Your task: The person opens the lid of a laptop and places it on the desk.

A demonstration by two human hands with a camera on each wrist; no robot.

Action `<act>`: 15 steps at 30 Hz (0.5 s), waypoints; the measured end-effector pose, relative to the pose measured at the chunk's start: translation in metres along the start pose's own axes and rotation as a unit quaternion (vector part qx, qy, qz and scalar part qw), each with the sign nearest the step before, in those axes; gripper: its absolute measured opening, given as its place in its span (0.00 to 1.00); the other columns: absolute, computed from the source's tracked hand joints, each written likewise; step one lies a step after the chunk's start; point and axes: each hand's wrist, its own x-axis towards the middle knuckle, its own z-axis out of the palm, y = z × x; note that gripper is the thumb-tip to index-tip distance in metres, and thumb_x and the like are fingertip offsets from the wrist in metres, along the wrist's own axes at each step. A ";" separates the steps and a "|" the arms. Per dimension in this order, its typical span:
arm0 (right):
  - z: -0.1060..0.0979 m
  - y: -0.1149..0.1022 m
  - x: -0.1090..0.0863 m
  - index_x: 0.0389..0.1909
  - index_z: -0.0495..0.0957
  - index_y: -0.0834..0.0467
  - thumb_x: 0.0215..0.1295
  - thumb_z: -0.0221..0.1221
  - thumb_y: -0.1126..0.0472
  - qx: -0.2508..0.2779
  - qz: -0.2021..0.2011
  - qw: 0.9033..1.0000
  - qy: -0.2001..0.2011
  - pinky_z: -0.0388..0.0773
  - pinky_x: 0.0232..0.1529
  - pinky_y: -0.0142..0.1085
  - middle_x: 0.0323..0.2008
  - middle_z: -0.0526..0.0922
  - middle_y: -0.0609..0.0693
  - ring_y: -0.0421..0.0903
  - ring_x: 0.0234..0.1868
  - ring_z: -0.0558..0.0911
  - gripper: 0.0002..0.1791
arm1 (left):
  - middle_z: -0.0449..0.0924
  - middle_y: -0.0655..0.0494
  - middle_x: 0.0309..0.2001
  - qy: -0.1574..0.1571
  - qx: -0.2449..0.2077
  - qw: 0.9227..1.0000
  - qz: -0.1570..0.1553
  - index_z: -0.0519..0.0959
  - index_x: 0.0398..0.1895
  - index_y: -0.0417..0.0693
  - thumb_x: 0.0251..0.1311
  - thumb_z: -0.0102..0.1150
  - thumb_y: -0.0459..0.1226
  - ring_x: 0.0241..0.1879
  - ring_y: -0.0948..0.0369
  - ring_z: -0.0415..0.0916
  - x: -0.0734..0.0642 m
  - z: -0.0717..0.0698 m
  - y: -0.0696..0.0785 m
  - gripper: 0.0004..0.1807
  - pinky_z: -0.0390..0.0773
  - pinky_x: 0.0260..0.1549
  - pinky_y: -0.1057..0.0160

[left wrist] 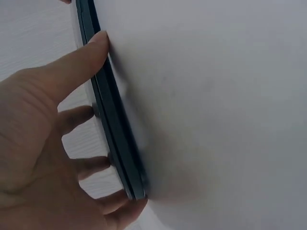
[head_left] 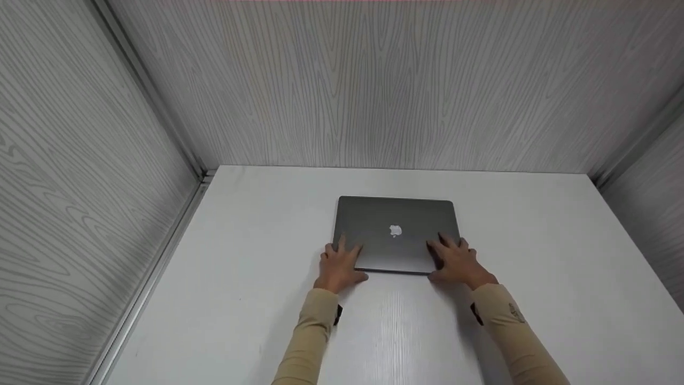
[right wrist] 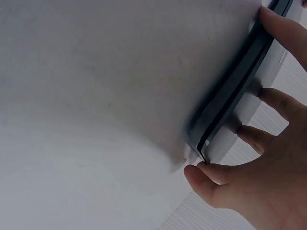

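Observation:
A closed dark grey laptop with a white apple logo lies flat on the white table, its front edge toward the person. My left hand grips its near left corner. In the left wrist view the thumb presses the laptop's front edge, two fingertips touch the lid and the other fingers wrap the corner. At the near right corner my right hand holds the laptop likewise. Its thumb is on the front edge in the right wrist view, with fingers on the lid and side.
The white table extends around the laptop on all sides. A grey wood-grain panel stands behind it, with similar side panels at left and right. Beige sleeves cover both forearms.

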 end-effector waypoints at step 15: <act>0.007 -0.009 -0.005 0.72 0.63 0.69 0.61 0.69 0.47 -0.025 -0.020 0.999 0.018 0.57 0.58 0.76 0.72 0.58 0.75 0.86 0.67 0.51 0.47 | 0.54 0.35 0.76 -0.057 -0.006 0.998 0.000 0.62 0.78 0.49 0.60 0.70 0.54 0.75 0.36 0.49 -0.023 -0.013 -0.035 0.47 0.55 0.67 0.34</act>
